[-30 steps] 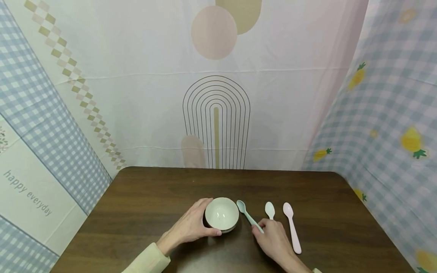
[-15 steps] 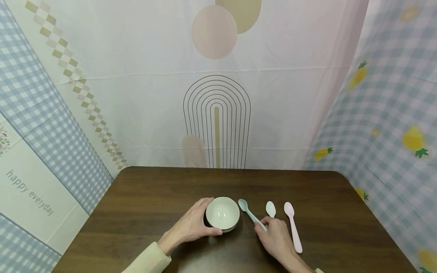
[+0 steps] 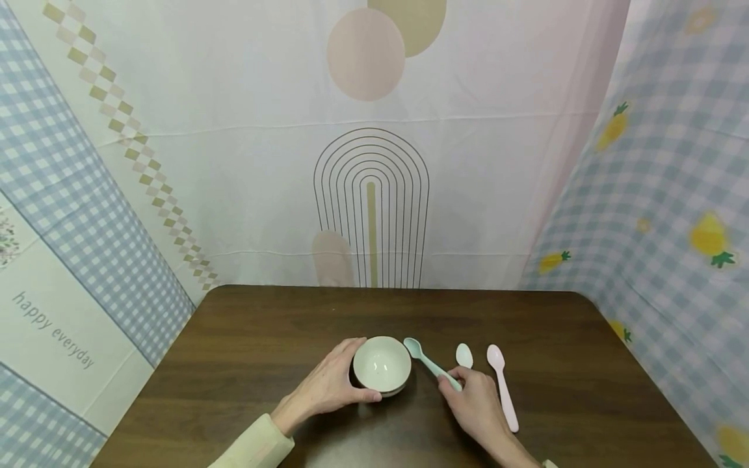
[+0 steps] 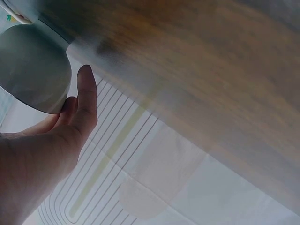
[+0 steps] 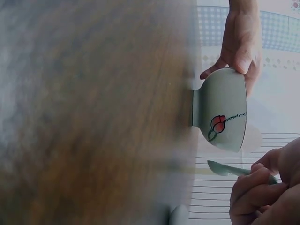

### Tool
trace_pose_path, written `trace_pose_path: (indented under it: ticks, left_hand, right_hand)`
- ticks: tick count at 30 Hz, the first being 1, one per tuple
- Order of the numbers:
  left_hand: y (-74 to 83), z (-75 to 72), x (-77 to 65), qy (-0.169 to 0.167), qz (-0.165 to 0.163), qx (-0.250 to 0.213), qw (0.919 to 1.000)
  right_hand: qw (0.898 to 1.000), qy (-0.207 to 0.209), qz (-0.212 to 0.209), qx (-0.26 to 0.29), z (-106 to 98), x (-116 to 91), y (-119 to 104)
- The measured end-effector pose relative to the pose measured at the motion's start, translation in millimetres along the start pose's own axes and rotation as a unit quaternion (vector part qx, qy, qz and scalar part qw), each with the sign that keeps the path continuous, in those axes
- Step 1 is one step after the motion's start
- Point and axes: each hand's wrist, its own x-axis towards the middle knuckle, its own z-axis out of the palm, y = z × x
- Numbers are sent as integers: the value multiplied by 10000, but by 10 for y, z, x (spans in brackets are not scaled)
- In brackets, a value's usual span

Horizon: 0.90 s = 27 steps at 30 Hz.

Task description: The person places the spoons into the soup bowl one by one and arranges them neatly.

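Note:
My left hand (image 3: 335, 385) grips a small white bowl (image 3: 382, 365) from its left side, with the thumb at the near rim. The bowl stands upright on the table, and a red flower on its outside (image 5: 225, 101) shows in the right wrist view. My right hand (image 3: 476, 404) pinches the handle of a mint-green spoon (image 3: 430, 365). The spoon is held above the tabletop, its head pointing left, close to the bowl's right side. A pale whitish spoon (image 3: 464, 355) lies partly hidden behind my right hand. To its right lies a pink spoon (image 3: 502, 389).
The dark wooden table (image 3: 275, 325) has rounded far corners. A printed white cloth (image 3: 251, 195) hangs behind it, and checked cloths hang at the left (image 3: 88, 188) and right (image 3: 661, 214).
The green spoon has risen slightly, and its head has swung a little left, nearer the bowl. My right hand has shifted slightly away and right. The left hand keeps its grip on the bowl.

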Motion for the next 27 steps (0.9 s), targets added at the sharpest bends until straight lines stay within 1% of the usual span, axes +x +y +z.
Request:
trace_pose_path:
  ticks: [9,15,20,27]
  left_hand:
    - [1,5,-5,27,30,72,10000]
    - [-8,7,-11,47,48,103,9999]
    - [-11,7,-11,31,41,56,10000]
    - [-15,6,4,20,-45,-44,10000]
  right_hand:
    - [9993,199,25,307,-28,-12,-23]
    - [9984,241,22,504,-40,-26,-11]
    - [9978,338,35,561,-55,-38,-6]
    - [9970,237,139,727,-87,-53,-21]
